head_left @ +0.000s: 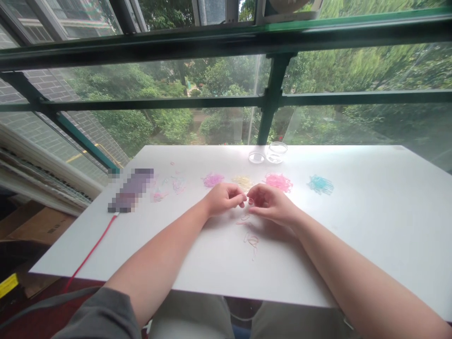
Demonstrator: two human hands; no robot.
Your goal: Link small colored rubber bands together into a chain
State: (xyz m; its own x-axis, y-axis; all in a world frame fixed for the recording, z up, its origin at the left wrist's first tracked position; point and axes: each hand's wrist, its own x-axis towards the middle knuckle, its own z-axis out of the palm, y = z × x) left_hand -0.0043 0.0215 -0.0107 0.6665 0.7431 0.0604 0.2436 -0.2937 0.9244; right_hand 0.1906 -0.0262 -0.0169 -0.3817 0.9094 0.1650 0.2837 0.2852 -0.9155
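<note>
Over the middle of the white table [141, 254], my left hand [226, 198] is pinched closed; anything between its fingertips is too small to make out. Close beside it, my right hand [270, 205] has its thumb and fingers apart, with a small pinkish loop [250, 201] at the fingertips. Several loose thin loops [252, 241] lie on the table below the hands. Behind the hands are a purple pile [213, 180], a pale yellow pile [242, 181] and a pink pile [279, 182]. A teal pile [320, 184] lies to the right.
A mixed scatter of small loops [178, 184] lies left of the piles. Farther left is a blurred-out dark device [132, 190] with a red cable [92, 249]. Clear round containers [276, 153] stand at the back edge, before the green railing [270, 101].
</note>
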